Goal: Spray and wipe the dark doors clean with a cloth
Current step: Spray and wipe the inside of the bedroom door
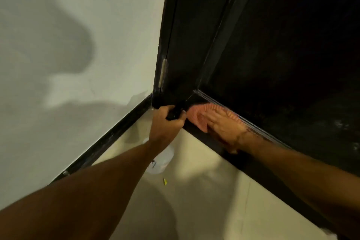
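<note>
Left hand (pixel 167 121) has its grip curled round the spray bottle (pixel 161 160), ready to respray; right hand (pixel 226 128), fingers flat, presses the pink cloth (pixel 204 111) onto the bottom rail of the dark door (pixel 272 64).

On my feed the wall (pixel 68 25) stood left and the door (pixel 282 45) right, meeting in a corner ahead, with a hinge (pixel 163 73) on the door's left edge. The skirting board (pixel 109 140) ran along the wall's foot, above the floor (pixel 204 200). At the corner my left hand (pixel 165 122) gripped the spray bottle (pixel 162 160). Just right of it, my right hand (pixel 226 128) pressed the cloth (pixel 204 115) against the door's bottom rail.
</note>
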### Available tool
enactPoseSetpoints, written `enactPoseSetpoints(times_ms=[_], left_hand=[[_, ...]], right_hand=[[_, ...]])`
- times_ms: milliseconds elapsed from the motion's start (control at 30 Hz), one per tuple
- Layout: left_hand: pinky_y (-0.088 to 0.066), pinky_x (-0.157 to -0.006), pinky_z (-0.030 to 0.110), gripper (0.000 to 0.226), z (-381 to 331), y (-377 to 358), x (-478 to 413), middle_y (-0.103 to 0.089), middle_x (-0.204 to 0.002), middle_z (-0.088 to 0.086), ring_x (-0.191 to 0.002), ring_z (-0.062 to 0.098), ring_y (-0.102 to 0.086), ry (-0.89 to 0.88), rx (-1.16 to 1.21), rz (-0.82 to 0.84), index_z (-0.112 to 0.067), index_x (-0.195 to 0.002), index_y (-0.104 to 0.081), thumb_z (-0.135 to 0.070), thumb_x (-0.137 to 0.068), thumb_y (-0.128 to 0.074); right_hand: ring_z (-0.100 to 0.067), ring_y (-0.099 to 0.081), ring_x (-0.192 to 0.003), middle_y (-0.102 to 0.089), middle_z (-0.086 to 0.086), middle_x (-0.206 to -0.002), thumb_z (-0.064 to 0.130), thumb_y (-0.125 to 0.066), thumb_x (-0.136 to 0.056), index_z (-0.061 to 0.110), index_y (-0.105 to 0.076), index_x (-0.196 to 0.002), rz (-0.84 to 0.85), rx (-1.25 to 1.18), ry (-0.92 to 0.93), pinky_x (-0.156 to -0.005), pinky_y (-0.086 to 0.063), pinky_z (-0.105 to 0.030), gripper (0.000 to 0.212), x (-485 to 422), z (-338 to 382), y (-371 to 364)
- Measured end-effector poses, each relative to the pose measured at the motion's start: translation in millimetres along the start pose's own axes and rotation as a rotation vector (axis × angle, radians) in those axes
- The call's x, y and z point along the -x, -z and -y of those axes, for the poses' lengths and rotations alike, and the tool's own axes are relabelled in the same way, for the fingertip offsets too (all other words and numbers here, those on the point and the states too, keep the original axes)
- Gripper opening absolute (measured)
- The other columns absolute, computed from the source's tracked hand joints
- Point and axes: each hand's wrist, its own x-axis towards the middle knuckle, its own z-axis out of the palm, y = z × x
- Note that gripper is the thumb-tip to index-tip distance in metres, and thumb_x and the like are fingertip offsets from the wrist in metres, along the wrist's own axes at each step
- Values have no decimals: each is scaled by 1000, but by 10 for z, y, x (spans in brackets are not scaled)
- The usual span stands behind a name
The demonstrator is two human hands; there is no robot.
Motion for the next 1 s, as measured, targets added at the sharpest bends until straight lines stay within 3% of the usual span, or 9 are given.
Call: enactPoseSetpoints(times_ms=[100, 200, 300, 400, 533, 633, 700, 867, 1000], left_hand=[[-46, -54, 13, 22, 97, 13, 72, -62, -75, -11, -60, 1, -60, -16, -59, 31, -30, -89, -62, -14, -96, -74], [-46, -52, 10, 27, 120, -2, 159, -59, -67, -15, -56, -5, -61, -61, -94, 75, -30, -82, -62, -10, -95, -74], [-49, -60, 18, 10, 175, -45, 173, -64, -71, -7, -61, 1, -63, -36, -111, 119, -20, -88, -69, -16, -94, -76], [-47, -56, 13, 15, 173, -89, 200, -63, -71, -10, -58, -3, -62, -41, -111, 136, -26, -86, -66, -18, -94, -76], [-45, -52, 17, 22, 94, -215, 267, -60, -64, -12, -52, -4, -58, -56, -122, 145, -25, -78, -62, -16, -93, -76], [-49, -53, 19, 14, 10, -335, 322, -62, -67, -10, -54, -3, -60, -52, -111, 171, -21, -85, -67, -15, -93, -77], [-50, -55, 20, 9, -13, -424, 360, -64, -71, -9, -58, 0, -62, -36, -108, 176, -19, -91, -68, -18, -93, -77], [-46, -49, 10, 14, -10, -578, 461, -61, -69, -11, -54, -7, -61, -96, -111, 265, -22, -92, -65, -12, -97, -73], [-45, -50, 12, 15, -42, -679, 519, -60, -64, -14, -52, -2, -61, -71, -111, 288, -24, -90, -66, -12, -96, -74]], right_hand=[[-32, -21, -152, -13, -15, -166, 26, -55, -90, 5, -22, -156, -189, -62, -188, -124, 8, -43, 77, -33, -128, 96], [-27, -25, -151, -23, -10, -164, 31, -28, -97, 7, -30, -154, -113, 3, 10, -125, 11, -39, 62, 109, 238, -165], [-26, -30, -150, -35, -9, -161, 32, -40, -98, 18, -31, -153, 79, -54, 182, -124, -5, -42, 58, 300, 382, -246], [-30, -20, -153, -23, -10, -166, 25, -40, -99, 12, -26, -159, -44, -44, -46, -126, -5, -45, 63, 276, 71, -142], [-35, -38, -145, -42, -17, -155, 23, -35, -91, 6, -45, -149, -185, 56, -195, -123, -15, -46, 61, 411, -79, -110], [-27, -22, -153, -24, -7, -166, 23, -37, -102, 13, -28, -159, 63, -14, 33, -123, 4, -41, 59, 810, 308, -421], [-25, -18, -154, -23, -4, -166, 25, -40, -105, 17, -26, -160, 279, -38, 174, -124, 2, -40, 57, 980, 356, -480], [-32, -34, -145, -39, -8, -157, 25, -41, -101, 15, -46, -149, -39, -79, -102, -124, -19, -49, 50, 674, 41, -235], [-28, -37, -147, -37, -11, -160, 22, -33, -97, 9, -42, -152, -91, -132, -178, -123, -21, -40, 57, 856, 275, -332]])
